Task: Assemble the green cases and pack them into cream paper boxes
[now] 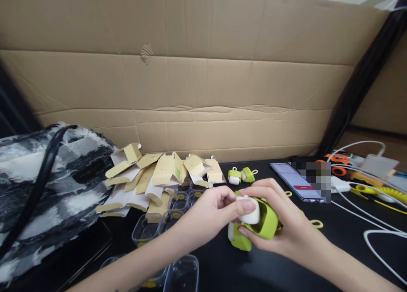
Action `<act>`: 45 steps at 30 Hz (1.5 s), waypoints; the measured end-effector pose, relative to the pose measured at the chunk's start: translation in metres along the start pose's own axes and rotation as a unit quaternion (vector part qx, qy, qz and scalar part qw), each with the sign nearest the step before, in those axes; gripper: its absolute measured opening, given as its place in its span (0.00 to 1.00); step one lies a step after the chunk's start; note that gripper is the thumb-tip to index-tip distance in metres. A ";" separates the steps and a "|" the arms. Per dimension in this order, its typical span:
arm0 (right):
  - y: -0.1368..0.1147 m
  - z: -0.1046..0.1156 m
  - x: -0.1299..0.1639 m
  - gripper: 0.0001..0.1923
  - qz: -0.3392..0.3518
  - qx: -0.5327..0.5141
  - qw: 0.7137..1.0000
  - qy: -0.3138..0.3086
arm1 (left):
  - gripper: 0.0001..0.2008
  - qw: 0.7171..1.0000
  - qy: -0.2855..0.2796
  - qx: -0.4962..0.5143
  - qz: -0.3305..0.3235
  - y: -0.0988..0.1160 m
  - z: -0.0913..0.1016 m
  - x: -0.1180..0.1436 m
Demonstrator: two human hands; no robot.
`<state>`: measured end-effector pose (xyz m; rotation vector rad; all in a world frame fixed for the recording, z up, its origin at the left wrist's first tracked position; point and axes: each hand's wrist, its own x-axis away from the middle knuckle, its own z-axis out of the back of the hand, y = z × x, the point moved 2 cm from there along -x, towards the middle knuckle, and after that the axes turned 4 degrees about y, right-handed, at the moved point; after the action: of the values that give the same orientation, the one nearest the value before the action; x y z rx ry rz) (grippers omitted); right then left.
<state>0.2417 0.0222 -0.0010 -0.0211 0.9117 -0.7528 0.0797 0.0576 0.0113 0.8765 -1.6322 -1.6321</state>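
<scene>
Both my hands meet over the black table, low in the middle of the view. My right hand [282, 224] wraps around a lime-green silicone cover [267, 223] with a white earbud case [251, 213] pushed partly into it. My left hand [211, 209] pinches the white case from the left with thumb and fingers. Another green piece [240, 240] shows just below the hands. Two more green-covered cases [241, 175] lie on the table beyond my hands.
A heap of flattened beige and white cartons [159, 175] lies left of centre, clear plastic trays [171, 211] below it. A grey patterned bag [47, 190] fills the left. A phone [295, 182], white cables [375, 224] and orange scissors [338, 165] sit at right. A cardboard wall [190, 80] stands behind.
</scene>
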 end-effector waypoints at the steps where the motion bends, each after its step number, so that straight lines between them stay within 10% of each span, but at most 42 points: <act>1: -0.001 0.001 0.000 0.26 0.000 -0.004 1.000 0.002 | 0.20 1.000 -0.004 0.005 0.007 0.002 0.000 0.001; 19: -0.001 -0.005 0.004 0.24 -0.016 -0.008 0.995 0.096 | 0.30 0.996 -0.002 -0.017 0.086 0.006 -0.007 0.015; 25: -0.015 -0.013 0.009 0.36 0.012 -0.016 0.993 0.118 | 0.32 0.987 -0.083 -0.095 0.102 0.014 -0.016 0.030; 32: -0.020 0.000 0.006 0.14 0.017 -0.040 0.998 0.045 | 0.20 0.996 -0.013 0.068 0.052 0.016 -0.010 0.021; 45: -0.017 0.008 0.006 0.17 0.066 -0.022 0.992 0.105 | 0.15 0.980 -0.029 -0.194 -0.025 0.020 -0.014 0.030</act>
<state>0.2401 0.0036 0.0048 0.0806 1.1187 -0.6183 0.0742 0.0249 0.0307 0.6770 -1.2716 -1.9410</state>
